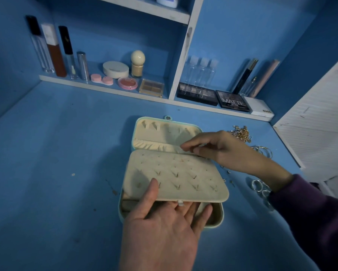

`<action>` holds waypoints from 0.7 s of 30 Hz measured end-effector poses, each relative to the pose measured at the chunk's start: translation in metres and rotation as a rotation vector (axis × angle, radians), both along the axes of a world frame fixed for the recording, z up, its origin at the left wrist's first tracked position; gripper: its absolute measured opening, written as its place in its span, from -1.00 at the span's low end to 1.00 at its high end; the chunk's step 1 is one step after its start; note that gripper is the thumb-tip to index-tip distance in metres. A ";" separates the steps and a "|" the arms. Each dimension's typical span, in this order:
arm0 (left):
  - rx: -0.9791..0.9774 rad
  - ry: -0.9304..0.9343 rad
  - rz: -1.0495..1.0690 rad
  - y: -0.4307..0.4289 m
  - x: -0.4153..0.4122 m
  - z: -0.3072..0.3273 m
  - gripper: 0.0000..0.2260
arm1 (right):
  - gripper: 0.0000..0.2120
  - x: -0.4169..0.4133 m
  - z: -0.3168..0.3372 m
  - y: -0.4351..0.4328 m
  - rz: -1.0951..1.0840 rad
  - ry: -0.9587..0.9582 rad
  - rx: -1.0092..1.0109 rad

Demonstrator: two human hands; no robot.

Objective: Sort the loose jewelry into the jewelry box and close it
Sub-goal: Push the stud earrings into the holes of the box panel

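The jewelry box (pixel 160 132) lies open near the counter's (pixel 66 153) right edge. My left hand (pixel 160 231) pinches its earring panel (pixel 176 173), thumb on top and fingers beneath; a slip would drop it shut. My right hand (pixel 217 147) bunches its fingertips at the lid pocket, on what I cannot tell. Its sleeve (pixel 310 212) could sweep the gold chains (pixel 241 133), bangles (pixel 263 150) and silver rings (pixel 260 187) off that edge.

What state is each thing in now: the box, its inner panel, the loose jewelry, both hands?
jewelry box: open, lid laid back.
earring panel: front edge raised off the base.
gold chains: heaped loose on the table, outside the box.
silver rings: loose on the table, outside the box.
left hand: holds the panel's front edge, thumb on top, fingers beneath.
right hand: fingertips at the lid's gathered pocket; grip unclear.
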State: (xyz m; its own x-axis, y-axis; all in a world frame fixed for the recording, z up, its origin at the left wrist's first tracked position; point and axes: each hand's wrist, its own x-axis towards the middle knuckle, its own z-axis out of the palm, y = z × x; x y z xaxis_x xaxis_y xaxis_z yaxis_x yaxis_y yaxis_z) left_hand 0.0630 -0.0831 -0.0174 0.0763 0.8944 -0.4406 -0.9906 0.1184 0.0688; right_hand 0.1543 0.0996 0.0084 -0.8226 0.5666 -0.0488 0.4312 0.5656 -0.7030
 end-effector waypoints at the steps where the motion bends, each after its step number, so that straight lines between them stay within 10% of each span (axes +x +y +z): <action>1: -0.001 0.001 -0.002 0.001 0.000 0.001 -0.43 | -0.76 -0.002 0.001 0.000 0.008 0.004 -0.048; 21: 0.125 0.039 -0.043 0.000 -0.002 -0.014 -0.38 | -0.81 -0.009 0.023 0.005 0.063 -0.258 -0.092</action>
State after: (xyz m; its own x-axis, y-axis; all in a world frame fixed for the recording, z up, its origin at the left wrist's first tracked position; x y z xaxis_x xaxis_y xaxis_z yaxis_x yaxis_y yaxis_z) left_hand 0.0610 -0.0831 -0.0310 0.1012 0.9387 -0.3295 -0.9810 0.1492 0.1238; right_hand 0.1449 0.1049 0.0319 -0.8096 0.4982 -0.3103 0.5689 0.5359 -0.6238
